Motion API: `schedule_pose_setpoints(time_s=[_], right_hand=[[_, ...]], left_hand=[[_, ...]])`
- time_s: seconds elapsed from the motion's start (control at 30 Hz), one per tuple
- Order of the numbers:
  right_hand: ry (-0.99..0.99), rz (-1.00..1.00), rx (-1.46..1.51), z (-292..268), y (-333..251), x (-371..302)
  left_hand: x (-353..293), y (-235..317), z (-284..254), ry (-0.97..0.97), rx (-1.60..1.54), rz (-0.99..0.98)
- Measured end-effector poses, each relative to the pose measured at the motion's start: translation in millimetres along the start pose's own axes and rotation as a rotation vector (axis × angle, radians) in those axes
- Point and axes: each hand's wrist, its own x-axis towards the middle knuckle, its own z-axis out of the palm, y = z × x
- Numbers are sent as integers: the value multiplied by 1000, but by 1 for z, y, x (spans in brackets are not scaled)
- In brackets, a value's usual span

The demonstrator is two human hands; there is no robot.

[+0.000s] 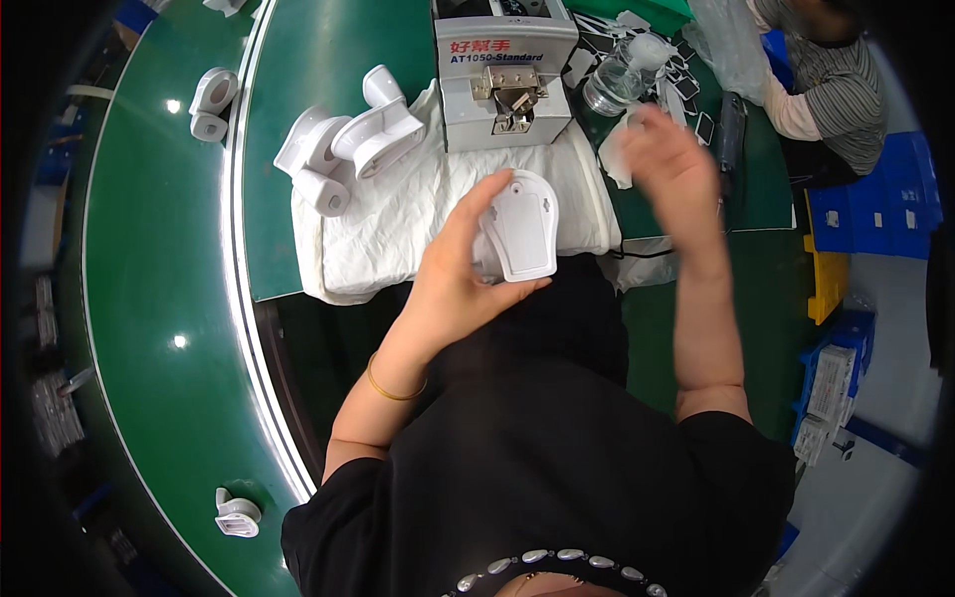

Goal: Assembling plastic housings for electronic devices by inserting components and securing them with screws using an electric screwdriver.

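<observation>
I had the shell (524,239) between the left hand's (453,284) thumb and fingers, over the cloth's (383,234) near edge. I judged it light, stiff, slick; best gripped by its side walls. The right hand (674,164) blurred; I couldn't tell its fingers' state.

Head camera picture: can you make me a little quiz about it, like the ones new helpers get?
1. Left or right: which side's fingers hold the white shell?
2. True or false: a gold-coloured bracelet circles the left arm.
3. Fill the gap: the white cloth lies on a ____ table.

Key: 1. The left hand. 2. True. 3. Green.
</observation>
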Motion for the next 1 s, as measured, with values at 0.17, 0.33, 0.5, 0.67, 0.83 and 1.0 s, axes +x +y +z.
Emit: schedule_pose_setpoints(time_s=[0.17,0.33,0.5,0.67,0.83,1.0], right_hand=[[671,262,-1387,-194,55,68],[597,494,-911,-236,103,85],[136,349,551,-213,57,58],[128,-242,639,-38,-53,55],[-16,-463,533,42,-72,107],[40,-486,78,88,-92,101]], left_hand=[[6,-1,7,19,105,10],[3,-22,16,-23,82,-39],[-2,-28,16,-113,234,84],[-14,-33,19,-61,345,167],[-9,-32,21,-42,333,157],[-8,-33,24,-22,292,154]])
